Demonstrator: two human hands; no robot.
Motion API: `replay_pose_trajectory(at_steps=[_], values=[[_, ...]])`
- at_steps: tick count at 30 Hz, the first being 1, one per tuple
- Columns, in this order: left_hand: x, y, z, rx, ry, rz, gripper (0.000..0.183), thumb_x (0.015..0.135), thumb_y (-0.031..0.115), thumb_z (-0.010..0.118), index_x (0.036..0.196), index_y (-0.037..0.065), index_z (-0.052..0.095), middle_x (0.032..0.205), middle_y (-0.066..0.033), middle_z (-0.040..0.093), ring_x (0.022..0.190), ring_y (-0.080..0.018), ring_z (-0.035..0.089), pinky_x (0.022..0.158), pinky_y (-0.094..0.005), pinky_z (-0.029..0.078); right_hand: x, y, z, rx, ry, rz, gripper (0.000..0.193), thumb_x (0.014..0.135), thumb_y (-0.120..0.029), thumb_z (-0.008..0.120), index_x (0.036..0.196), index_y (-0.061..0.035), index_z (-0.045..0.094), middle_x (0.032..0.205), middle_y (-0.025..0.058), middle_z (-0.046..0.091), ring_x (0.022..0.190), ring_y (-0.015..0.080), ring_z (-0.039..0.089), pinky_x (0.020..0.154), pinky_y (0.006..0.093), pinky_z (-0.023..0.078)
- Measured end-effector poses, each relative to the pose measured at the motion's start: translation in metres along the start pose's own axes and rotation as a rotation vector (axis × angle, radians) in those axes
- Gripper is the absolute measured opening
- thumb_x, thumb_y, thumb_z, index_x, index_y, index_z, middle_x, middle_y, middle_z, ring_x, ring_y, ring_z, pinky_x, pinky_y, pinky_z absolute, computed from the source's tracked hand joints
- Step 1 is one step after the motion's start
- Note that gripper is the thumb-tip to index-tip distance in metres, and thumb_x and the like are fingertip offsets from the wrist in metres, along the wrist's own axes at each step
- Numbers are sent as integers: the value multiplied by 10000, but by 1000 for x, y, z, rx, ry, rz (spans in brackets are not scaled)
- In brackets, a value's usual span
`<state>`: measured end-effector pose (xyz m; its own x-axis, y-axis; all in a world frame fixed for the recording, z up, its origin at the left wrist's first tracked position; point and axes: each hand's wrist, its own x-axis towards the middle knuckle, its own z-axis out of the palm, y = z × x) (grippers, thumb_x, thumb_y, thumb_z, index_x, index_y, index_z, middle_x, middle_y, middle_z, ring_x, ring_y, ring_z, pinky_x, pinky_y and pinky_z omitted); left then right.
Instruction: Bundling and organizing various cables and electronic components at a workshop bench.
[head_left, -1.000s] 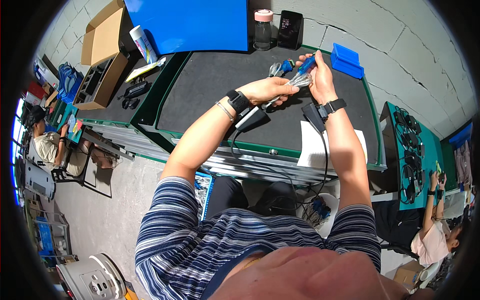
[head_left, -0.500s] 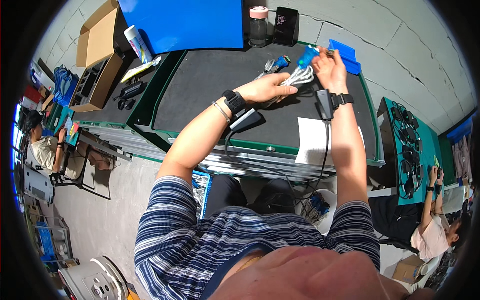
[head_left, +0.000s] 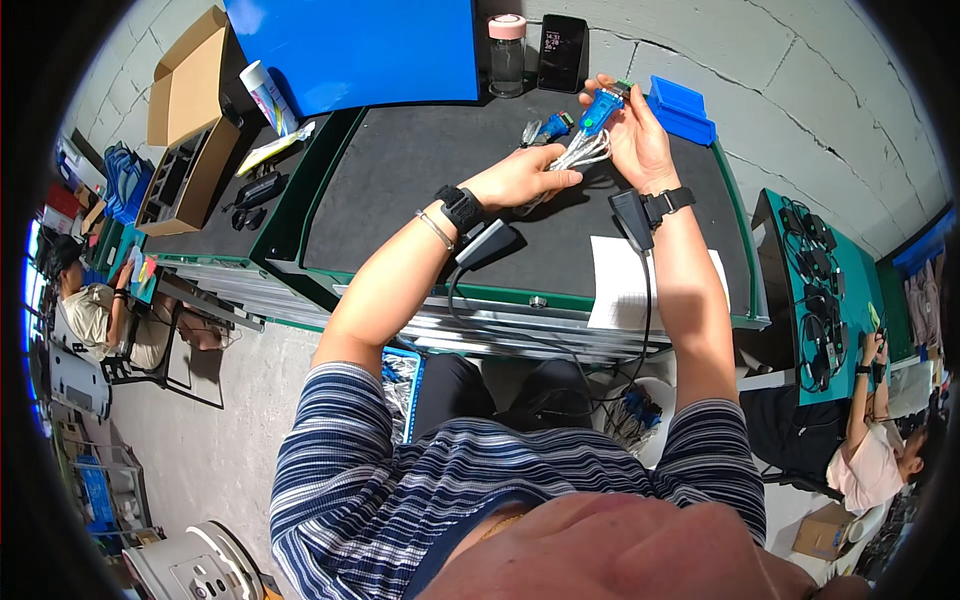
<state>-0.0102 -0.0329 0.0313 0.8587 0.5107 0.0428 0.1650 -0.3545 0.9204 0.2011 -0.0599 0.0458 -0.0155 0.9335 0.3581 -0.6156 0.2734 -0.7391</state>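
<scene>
My left hand (head_left: 525,180) is closed around a coiled silvery cable (head_left: 582,152). From the coil a blue connector (head_left: 600,112) with a green dot points up and away. My right hand (head_left: 642,148) pinches a small green terminal block (head_left: 623,88) at the connector's far end; whether the two are fully joined cannot be made out. Just beyond my left hand, a second cable's blue connector (head_left: 555,126), with a green end, lies on the dark mat (head_left: 400,190). Black straps and black cabled devices sit on both wrists.
A blue bin (head_left: 682,110) stands right of my right hand. Behind are a pink-lidded jar (head_left: 507,58) and a phone (head_left: 563,52). Paper (head_left: 618,285) lies at the front. A bucket of cables (head_left: 640,412) and a blue crate (head_left: 402,385) are below. Two people work at other tables.
My right hand has moved left with the green terminal block and brought it against the blue connector's end. My left hand keeps hold of the coil. The view has shifted slightly.
</scene>
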Motion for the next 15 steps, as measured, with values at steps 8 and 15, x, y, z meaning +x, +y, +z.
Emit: replay_pose_trajectory(at_steps=[8,15], values=[[0,1,2,-12,-16,-19,265,962,326,583,951,68,526,670,38,485,581,-56,439,514,-232,358,1,-1,-2,34,-52,22,488,1037,-389,333,1289,-4,497,1221,146,588,1130,254,566,960,390,471],[-2,4,1,-30,31,-10,274,961,330,583,905,68,524,656,33,486,574,-60,440,509,-237,354,0,-1,0,47,-6,-6,461,1039,-357,337,1273,9,491,1232,178,575,1161,286,552,986,410,458]])
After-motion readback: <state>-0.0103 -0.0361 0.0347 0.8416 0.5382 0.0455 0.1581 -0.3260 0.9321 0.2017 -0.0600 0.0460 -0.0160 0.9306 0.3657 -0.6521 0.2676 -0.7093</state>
